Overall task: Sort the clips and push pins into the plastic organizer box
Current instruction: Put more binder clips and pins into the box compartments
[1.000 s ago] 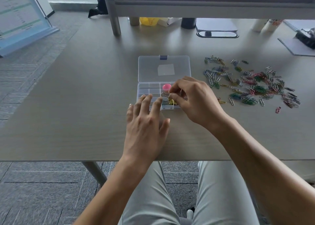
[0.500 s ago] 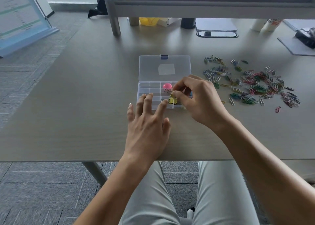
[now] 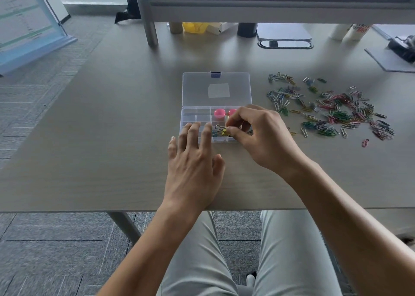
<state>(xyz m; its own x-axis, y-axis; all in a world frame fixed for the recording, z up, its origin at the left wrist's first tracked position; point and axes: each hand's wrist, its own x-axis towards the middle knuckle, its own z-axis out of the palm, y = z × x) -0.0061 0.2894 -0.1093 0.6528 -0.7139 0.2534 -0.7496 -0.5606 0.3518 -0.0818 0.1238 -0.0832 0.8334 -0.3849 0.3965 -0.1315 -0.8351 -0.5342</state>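
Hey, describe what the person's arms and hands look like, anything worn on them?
Both forearms are bare up to the frame edge, with no sleeves in view. The left hand and right hand wear no gloves, and no rings, watch or bracelet show. Nails look short and unpainted.

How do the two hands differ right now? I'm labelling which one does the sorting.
The left hand lies flat with straight, spread fingers on the near edge of the organizer box; the right hand is curled, pinching a yellow binder clip over a compartment. The left hand holds nothing; the right hand holds the clip. Both are bare and meet at the box's near side.
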